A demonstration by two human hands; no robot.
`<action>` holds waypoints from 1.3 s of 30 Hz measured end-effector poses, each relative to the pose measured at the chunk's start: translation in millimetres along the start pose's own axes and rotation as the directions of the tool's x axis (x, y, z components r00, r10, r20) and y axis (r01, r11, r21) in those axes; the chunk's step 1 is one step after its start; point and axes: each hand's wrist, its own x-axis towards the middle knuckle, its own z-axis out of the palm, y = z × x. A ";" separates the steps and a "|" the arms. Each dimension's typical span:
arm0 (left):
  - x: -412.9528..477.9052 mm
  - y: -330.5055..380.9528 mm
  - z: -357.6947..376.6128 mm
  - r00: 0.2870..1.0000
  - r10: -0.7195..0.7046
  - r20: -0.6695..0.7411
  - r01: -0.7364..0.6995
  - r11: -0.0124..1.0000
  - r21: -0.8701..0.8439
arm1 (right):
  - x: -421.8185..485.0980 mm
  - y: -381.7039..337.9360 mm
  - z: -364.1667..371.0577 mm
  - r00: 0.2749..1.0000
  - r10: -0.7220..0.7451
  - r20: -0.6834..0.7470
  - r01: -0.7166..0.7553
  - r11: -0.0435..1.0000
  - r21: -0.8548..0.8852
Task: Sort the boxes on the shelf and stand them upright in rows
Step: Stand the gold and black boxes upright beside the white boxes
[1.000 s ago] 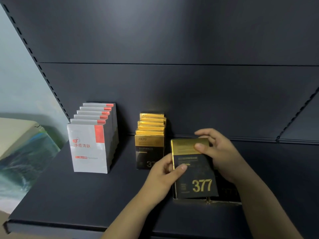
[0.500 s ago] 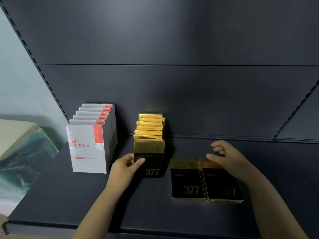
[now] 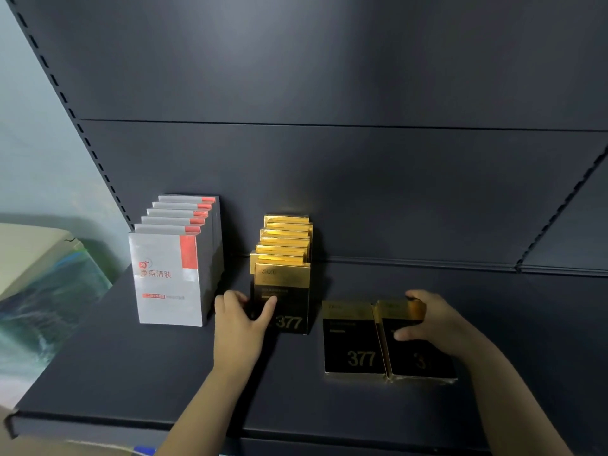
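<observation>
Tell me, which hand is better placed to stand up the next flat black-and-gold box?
The right hand: it grips the rightmost flat box by its gold end, so it could probably tip it upright. The left hand is occupied, gripping the front upright box, apart from it.

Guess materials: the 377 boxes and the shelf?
377 boxes: likely paperboard, glossy black print with mirror-like gold foil; crisp folded edges, bright glints. Shelf: probably painted sheet metal, matte dark grey; slotted upright, soft sheen.

Dim overall, lit softly from upper centre; glare on tops of gold boxes (image 3: 285, 239); wide-angle bending at left edge; slightly soft throughout.
</observation>
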 end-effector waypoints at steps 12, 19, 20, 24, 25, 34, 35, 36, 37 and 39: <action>-28.2 28.2 -8.6 0.967 0.221 0.131 -0.177 0.943 -0.282 | -14.8 -28.7 -1.9 0.939 -0.050 -0.341 0.230 0.827 0.513; -46.7 53.1 -8.4 0.825 0.224 0.519 0.126 0.822 -0.555 | -22.8 -83.3 41.9 0.966 -0.191 -0.175 0.255 0.588 0.767; -45.5 52.4 -10.2 0.842 0.197 0.502 0.145 0.813 -0.563 | -22.5 -87.2 47.3 0.962 -0.212 -0.172 0.268 0.610 0.746; -40.5 45.3 -20.2 0.888 0.143 0.437 0.141 0.820 -0.555 | -19.8 -95.5 57.4 0.964 -0.232 -0.129 0.253 0.655 0.712; -39.6 44.5 -22.5 0.890 0.140 0.434 0.137 0.825 -0.549 | -18.4 -96.2 58.8 0.966 -0.229 -0.116 0.242 0.660 0.711; -21.2 9.1 -40.4 0.952 0.020 0.305 0.153 0.832 -0.533 | -5.6 -51.6 27.4 0.976 -0.151 -0.157 0.176 0.971 0.163; -19.5 5.2 -39.5 0.959 0.009 0.283 0.138 0.857 -0.496 | -4.5 -43.4 25.2 0.985 -0.121 -0.125 0.131 0.989 0.075; -18.8 1.9 -37.0 0.966 -0.003 0.258 0.122 0.886 -0.447 | -4.8 -37.8 24.6 0.993 -0.088 -0.079 0.088 0.996 0.000; -19.2 -1.4 -33.2 0.974 -0.019 0.227 0.109 0.915 -0.388 | -5.6 -34.2 25.7 0.998 -0.056 -0.038 0.054 0.996 -0.068; -21.0 -9.1 -24.1 0.988 -0.054 0.143 0.095 0.951 -0.296 | -8.4 -31.2 30.1 1.000 -0.015 -0.017 0.012 0.983 -0.182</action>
